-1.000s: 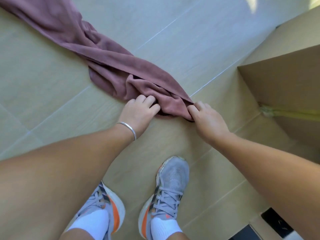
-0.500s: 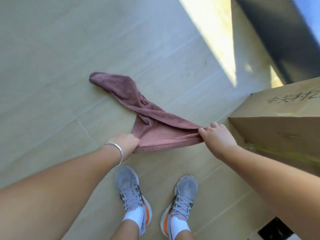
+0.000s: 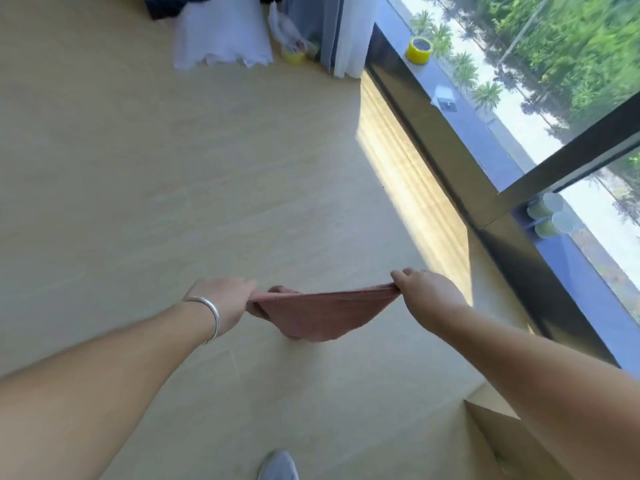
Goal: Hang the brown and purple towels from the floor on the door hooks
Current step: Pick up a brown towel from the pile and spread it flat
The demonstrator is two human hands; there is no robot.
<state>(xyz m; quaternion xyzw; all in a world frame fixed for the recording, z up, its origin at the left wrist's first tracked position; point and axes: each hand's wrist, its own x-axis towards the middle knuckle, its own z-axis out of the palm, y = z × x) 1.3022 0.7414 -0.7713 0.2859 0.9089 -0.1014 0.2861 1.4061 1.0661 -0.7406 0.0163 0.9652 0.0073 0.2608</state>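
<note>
With both hands up, towel (image 3: 320, 315) off the floor (image 3: 173, 185) | left hand (image 3: 227, 303) and right hand (image 3: 427, 299) each pinch a top corner | hanging not yet done; door hooks, second towel unseen

One view only, from a camera worn on the person's head. It looks forward and steeply down along both outstretched forearms to the floor (image 3: 138, 174). The wide lens bends straight edges, notably the window sill (image 3: 485, 143) running up the right side. The left hand (image 3: 225, 303) and right hand (image 3: 426, 296) sit near the lens, below frame centre. A shoe (image 3: 278, 465) marks the bottom edge. No second view is supplied.
</note>
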